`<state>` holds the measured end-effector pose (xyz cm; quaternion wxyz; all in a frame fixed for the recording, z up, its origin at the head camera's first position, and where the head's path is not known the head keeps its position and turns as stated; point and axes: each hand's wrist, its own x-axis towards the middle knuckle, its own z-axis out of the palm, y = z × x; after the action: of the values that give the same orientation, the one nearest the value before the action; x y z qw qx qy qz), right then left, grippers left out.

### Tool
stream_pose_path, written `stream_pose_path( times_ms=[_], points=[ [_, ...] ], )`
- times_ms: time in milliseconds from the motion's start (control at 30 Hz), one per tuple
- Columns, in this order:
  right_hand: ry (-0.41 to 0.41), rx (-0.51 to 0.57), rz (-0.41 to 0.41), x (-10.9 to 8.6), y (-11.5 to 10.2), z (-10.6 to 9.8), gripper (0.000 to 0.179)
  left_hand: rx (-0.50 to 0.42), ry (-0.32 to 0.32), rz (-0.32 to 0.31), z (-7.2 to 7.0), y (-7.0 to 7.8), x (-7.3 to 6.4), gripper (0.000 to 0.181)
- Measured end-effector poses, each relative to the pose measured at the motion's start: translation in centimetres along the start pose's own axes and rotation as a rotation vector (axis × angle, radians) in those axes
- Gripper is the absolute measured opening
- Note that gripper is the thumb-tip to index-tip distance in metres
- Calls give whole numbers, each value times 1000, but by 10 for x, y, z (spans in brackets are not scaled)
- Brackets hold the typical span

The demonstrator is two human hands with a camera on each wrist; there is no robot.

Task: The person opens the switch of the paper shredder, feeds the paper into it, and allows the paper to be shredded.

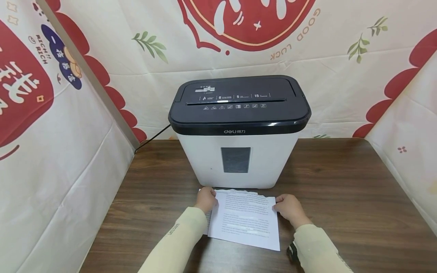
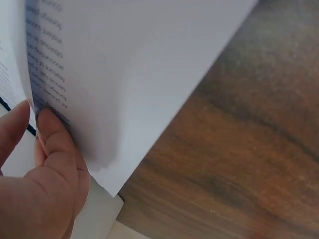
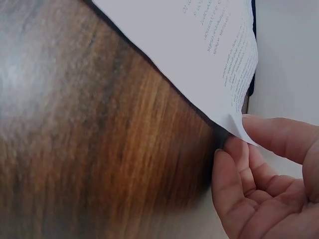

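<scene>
A printed sheet of paper (image 1: 244, 222) lies in front of the paper shredder (image 1: 239, 159), on top of another printed sheet (image 1: 205, 228) that shows along its left side. My left hand (image 1: 206, 200) pinches the top sheet's left edge near its far corner. In the left wrist view, the thumb and forefinger of the left hand (image 2: 50, 174) meet at that edge, over the lower sheet (image 2: 129, 84). My right hand (image 1: 291, 209) grips the far right corner. The right wrist view shows the corner of the paper (image 3: 199, 69) bent up between thumb and fingers (image 3: 276, 137).
The shredder's black lid (image 1: 239, 115) has a long narrow slot, and a dark window sits in its white bin. A black cord (image 1: 153, 137) runs left from it. Printed cloth (image 1: 239, 60) hangs behind and at both sides of the wooden table (image 1: 345, 189).
</scene>
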<state>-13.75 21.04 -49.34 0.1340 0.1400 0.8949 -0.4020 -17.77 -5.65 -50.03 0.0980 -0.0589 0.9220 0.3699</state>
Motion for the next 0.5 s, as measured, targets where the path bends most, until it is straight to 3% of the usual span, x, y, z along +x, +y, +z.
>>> stream_pose_path(
  times_ms=[267,500],
  points=[
    [0,22,-16,-1,-2,0,22,-77,6,-39,1,-4,2,15],
    [11,32,-11,0,-1,2,17,-73,21,-33,2,-6,3,14]
  ],
)
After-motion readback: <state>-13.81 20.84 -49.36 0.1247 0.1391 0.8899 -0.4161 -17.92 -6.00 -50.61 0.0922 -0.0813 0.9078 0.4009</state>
